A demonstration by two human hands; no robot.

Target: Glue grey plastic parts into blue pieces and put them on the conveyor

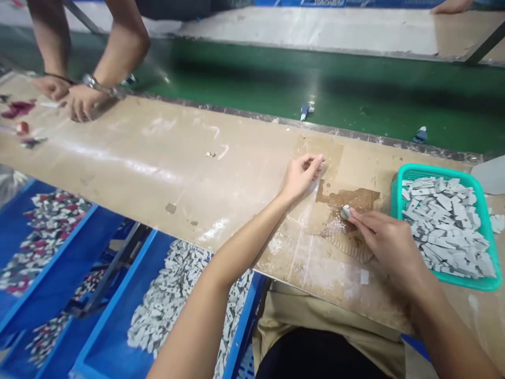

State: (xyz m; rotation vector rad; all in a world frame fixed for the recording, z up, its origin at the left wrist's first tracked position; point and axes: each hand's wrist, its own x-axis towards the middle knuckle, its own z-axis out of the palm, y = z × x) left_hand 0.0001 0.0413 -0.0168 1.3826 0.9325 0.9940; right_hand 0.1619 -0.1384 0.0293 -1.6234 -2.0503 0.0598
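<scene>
My right hand [389,242] pinches a small grey-and-white piece [345,212] between thumb and fingers, just above a torn brown patch [355,197] on the worktable. Farther left and a little higher, my left hand [302,176] is closed, its thumb and fingertips pressed together over the tabletop. Whatever those fingertips hold, if anything, is too small to make out. Right of my right hand stands a green plastic basket [497,281], heaped with pale grey pieces [450,226]. A small white square [364,277] lies on the board near my right wrist.
Beyond the worktable [158,152] runs a green belt [244,79] carrying a few small parts. Blue bins [106,305] full of pieces stand below the left edge. At the far left, another person's hands [84,100] rest on the table near red items.
</scene>
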